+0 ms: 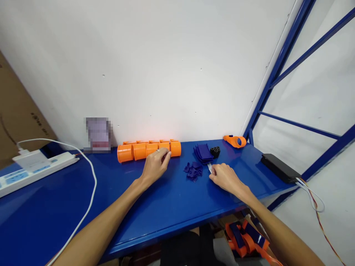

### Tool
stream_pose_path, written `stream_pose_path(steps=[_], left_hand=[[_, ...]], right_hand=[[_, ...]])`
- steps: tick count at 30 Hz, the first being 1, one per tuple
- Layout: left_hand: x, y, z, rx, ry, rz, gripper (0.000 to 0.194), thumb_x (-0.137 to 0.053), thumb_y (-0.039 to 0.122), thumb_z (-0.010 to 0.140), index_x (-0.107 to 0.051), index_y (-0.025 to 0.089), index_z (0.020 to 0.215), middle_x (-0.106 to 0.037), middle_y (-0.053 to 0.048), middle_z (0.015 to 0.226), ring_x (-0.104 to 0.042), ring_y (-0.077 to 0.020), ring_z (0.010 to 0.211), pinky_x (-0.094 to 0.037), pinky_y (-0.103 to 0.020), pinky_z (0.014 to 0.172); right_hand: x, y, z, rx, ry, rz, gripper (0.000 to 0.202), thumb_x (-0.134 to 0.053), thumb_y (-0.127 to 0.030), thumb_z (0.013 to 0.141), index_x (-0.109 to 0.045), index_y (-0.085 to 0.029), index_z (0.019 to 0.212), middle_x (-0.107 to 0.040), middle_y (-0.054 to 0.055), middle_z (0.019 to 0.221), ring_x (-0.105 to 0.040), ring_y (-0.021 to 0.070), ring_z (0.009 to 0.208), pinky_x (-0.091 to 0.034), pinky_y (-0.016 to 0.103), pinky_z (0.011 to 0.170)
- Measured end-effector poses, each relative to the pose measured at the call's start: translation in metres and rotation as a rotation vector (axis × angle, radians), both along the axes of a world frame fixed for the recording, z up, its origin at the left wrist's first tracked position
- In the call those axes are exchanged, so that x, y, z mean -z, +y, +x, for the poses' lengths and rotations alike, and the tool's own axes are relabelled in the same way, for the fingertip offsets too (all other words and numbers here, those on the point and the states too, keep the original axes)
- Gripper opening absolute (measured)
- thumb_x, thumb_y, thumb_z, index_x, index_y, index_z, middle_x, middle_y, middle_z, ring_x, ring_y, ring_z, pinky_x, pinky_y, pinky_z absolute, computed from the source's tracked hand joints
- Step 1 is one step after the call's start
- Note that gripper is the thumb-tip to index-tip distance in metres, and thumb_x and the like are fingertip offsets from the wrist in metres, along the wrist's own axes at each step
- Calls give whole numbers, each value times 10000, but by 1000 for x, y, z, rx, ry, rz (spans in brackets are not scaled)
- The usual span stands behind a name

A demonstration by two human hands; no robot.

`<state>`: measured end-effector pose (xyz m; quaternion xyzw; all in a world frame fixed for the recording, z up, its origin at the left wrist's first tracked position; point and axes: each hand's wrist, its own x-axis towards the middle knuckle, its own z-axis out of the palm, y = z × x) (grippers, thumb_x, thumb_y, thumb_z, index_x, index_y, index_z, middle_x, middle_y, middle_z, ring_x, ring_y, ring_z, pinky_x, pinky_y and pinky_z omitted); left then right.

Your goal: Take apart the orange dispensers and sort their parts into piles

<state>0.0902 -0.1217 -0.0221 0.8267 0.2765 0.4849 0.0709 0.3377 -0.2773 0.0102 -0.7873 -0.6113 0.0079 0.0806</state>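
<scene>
A row of orange plastic tape dispenser bodies (140, 151) lies along the wall, each with a round ring and a flat tab behind. My left hand (156, 163) is at the right part of this row, fingers curled onto one orange tape dispenser body; its fingertips are partly hidden. My right hand (224, 177) is closed around a thin whitish strip (210, 168), most of it covered by the fingers. Just beyond the strip is a stack of dark blue curved plates (203, 152). Small dark blue plastic parts (193, 171) lie in a loose pile between the hands.
Black rollers (215, 152) stand bundled beside the plates. An orange tape dispenser (235, 141) lies at the back right, a black box with wires (280, 168) at the right edge. Left are a power strip (36, 170) and white cable (93, 184). Orange-and-blue dispensers (246, 238) sit below the table.
</scene>
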Motion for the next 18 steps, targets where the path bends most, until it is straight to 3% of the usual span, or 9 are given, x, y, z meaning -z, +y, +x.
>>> stream_pose_path(steps=[4, 6, 9, 14, 18], left_hand=[[-1, -1, 0, -11, 8, -5, 245, -465, 283, 982, -528, 203, 759, -538, 8, 674, -509, -151, 608, -364, -290, 618], [0, -1, 0, -15, 16, -3, 250, -458, 289, 985, -529, 202, 761, -538, 5, 673, -510, -154, 607, -363, -293, 618], [1, -1, 0, -9, 30, 2, 251, -443, 296, 992, -544, 200, 784, -555, -2, 689, -519, -155, 614, -369, -298, 627], [1, -1, 0, -4, 40, -3, 259, -437, 304, 995, -548, 198, 786, -575, -10, 702, -533, -156, 629, -380, -298, 640], [-1, -1, 0, -18, 38, 5, 258, -443, 297, 987, -538, 203, 766, -559, -3, 675, -525, -158, 616, -373, -295, 627]], right_hand=[[0, -1, 12, 61, 34, 140, 153, -561, -302, 892, -587, -220, 766, -674, 40, 778, -607, 208, 738, -299, 288, 599], [1, -6, 24, -33, 55, 175, 89, -605, -322, 877, -618, -234, 877, -697, 36, 910, -618, 222, 838, -375, 299, 668], [8, -15, 45, -251, 186, 130, 272, -661, -389, 861, -632, -273, 1106, -670, 43, 1192, -597, 256, 1073, -458, 371, 867], [24, -13, 65, -397, 335, 64, 574, -664, -509, 868, -540, -289, 1384, -545, 83, 1443, -493, 293, 1320, -388, 479, 1100], [25, -3, 66, -437, 376, 9, 601, -657, -524, 874, -522, -275, 1404, -481, 100, 1517, -425, 301, 1400, -349, 484, 1139]])
